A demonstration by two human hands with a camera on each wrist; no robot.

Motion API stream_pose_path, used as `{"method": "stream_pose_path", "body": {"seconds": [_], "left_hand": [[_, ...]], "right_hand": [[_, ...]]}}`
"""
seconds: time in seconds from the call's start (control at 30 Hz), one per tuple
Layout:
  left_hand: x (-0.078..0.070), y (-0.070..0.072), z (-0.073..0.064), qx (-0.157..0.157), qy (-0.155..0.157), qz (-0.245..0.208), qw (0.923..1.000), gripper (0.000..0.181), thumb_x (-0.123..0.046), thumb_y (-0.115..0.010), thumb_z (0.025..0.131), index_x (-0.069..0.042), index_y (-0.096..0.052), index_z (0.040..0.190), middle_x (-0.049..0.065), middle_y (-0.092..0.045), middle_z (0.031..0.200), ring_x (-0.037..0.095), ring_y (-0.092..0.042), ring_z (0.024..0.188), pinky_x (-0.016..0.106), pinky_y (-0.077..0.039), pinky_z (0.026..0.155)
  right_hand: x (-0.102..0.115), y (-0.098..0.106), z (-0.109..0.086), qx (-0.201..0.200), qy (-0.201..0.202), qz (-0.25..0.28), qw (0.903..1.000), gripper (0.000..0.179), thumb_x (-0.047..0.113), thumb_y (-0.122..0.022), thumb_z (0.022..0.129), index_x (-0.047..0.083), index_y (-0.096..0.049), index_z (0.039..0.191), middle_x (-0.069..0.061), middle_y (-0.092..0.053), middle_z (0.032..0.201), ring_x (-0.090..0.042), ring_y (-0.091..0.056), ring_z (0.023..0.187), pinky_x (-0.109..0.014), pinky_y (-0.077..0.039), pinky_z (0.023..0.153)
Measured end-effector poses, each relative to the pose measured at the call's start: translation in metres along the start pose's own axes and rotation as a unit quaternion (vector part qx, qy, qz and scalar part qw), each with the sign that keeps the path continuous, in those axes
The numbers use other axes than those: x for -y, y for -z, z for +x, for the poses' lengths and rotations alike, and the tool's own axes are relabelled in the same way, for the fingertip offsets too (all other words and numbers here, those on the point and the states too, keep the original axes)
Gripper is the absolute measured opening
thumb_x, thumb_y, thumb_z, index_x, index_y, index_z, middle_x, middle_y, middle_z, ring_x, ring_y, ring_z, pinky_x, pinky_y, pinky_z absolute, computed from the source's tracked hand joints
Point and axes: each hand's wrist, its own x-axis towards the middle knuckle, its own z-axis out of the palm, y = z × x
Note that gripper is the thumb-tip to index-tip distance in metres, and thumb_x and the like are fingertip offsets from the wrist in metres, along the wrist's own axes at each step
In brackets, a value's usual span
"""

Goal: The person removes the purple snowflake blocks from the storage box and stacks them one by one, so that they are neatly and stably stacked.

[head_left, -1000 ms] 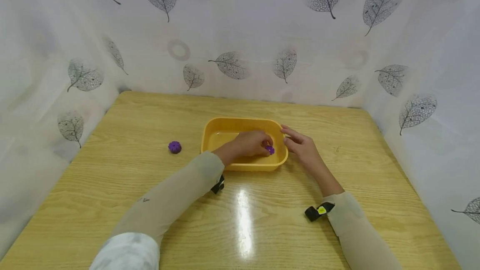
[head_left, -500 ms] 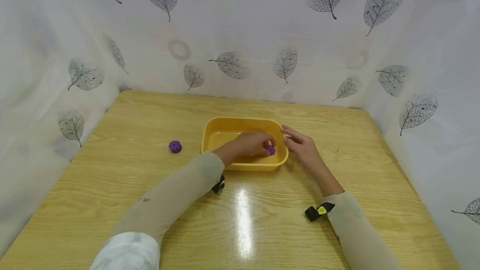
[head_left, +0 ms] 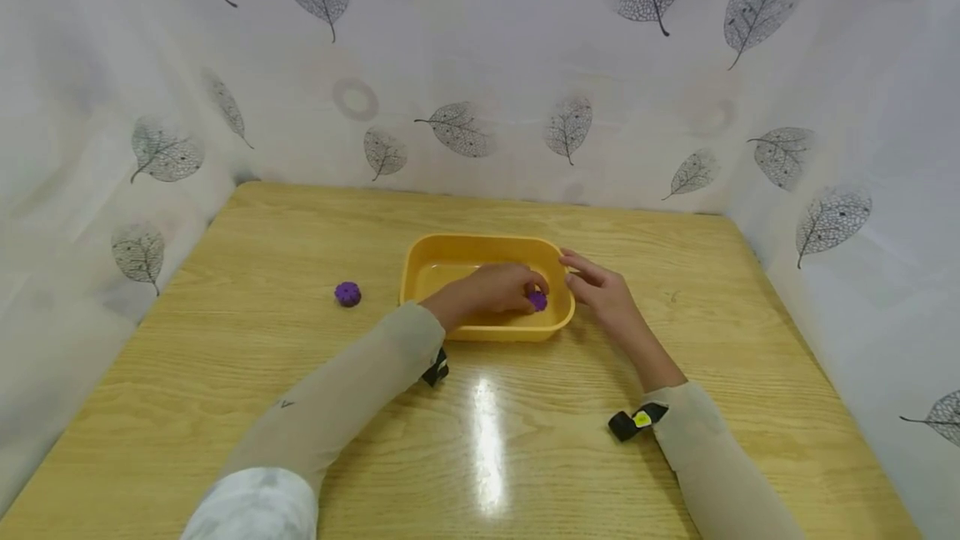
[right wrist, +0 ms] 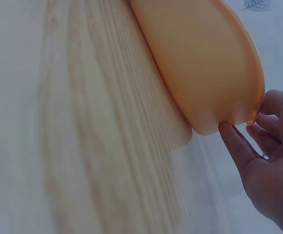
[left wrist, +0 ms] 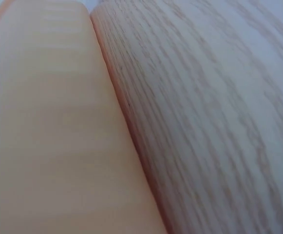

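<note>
A yellow plastic tub (head_left: 487,334) stands on the wooden table. My left hand (head_left: 501,287) reaches down inside it, its thumb and index finger pinching a small purple notched disc (head_left: 537,301) near the right end. Parts of that disc are hidden by the fingers. My right hand (head_left: 606,294) is at the tub's right end, with fairly straight fingers touching the outer wall and rim. The right wrist view shows the thumb (right wrist: 236,146) against the outside of the tub. Only the tub's side wall (left wrist: 68,126) and wood grain fill the left wrist view, without the left hand.
A second purple notched piece (head_left: 347,294) lies on the table (head_left: 300,248) left of the tub. A white curtain (head_left: 502,48) with a leaf print hangs behind the table and along both sides.
</note>
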Motion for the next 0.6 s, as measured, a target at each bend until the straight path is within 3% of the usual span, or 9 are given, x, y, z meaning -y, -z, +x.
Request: {"method": "stream_pose_path", "body": {"seconds": [0.37,0.6], "left_hand": [[0.002,0.0043,-0.0013,0.004,-0.011,-0.02,0.9997,0.021,-0.031,-0.069,0.097,-0.021,-0.07,0.115,-0.007,-0.065,0.096,0.013,-0.057,0.087,0.028,-0.047,0.081],[0.0018,0.0088,-0.0073,-0.031,-0.02,-0.059,0.9976,0.028,-0.033,-0.069,0.096,-0.022,-0.07,0.122,-0.011,-0.068,0.109,0.009,-0.061,0.098,0.027,-0.049,0.091]], "right_hand": [[0.0003,0.001,-0.0004,0.005,-0.002,0.002,1.0,0.045,0.027,-0.058,0.104,0.008,-0.055,0.144,0.001,-0.039,0.161,-0.034,-0.054,0.132,-0.019,-0.054,0.09],[0.0033,0.0011,-0.0016,0.008,-0.003,0.003,1.0,0.046,0.028,-0.058,0.103,0.008,-0.055,0.144,0.001,-0.04,0.16,-0.034,-0.055,0.132,-0.02,-0.054,0.09]]}}
